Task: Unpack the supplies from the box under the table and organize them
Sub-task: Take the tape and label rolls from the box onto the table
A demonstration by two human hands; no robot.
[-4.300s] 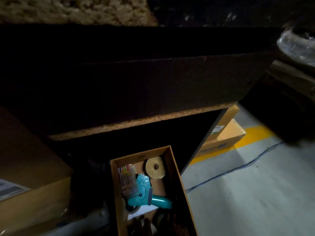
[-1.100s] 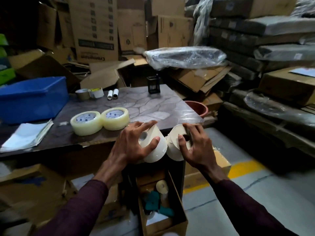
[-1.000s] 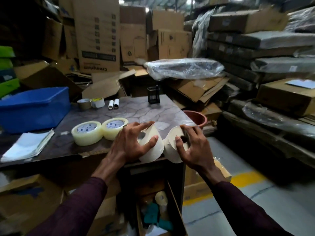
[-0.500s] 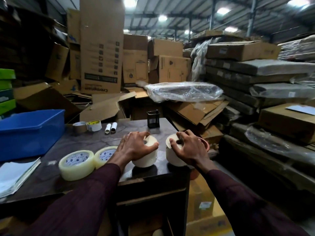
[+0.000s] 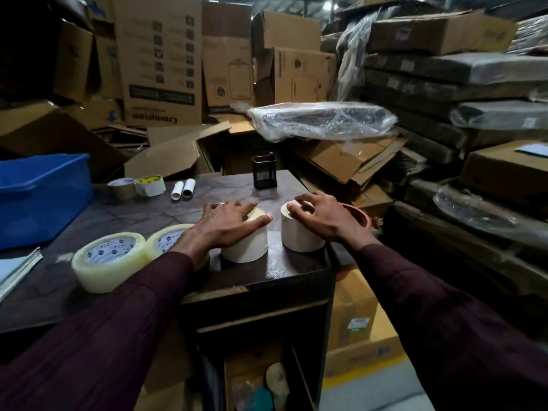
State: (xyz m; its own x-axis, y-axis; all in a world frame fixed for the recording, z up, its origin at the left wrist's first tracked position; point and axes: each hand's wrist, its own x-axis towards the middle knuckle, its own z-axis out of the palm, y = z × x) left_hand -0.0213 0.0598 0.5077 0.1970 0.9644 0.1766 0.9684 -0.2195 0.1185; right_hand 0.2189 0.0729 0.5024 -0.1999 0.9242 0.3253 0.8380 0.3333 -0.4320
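Your single head camera, wide-angle, facing forward and slightly down, close over the near corner of the table (image 5: 142, 215), cartons (image 5: 160, 60) stacked beyond, the box (image 5: 252, 357) underneath at the bottom edge.

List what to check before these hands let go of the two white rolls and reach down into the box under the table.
1. The left white roll stands upright on the table: ok.
2. The right white roll sits clear of the table's right edge: cannot tell, the right hand hides that side.
3. The left hand is free to lift: ok, it lies flat on its roll.
4. The right hand is free to lift: not ok, its fingers curl over its roll.
5. The box under the table has supplies left: ok, a pale roll and a teal item show.
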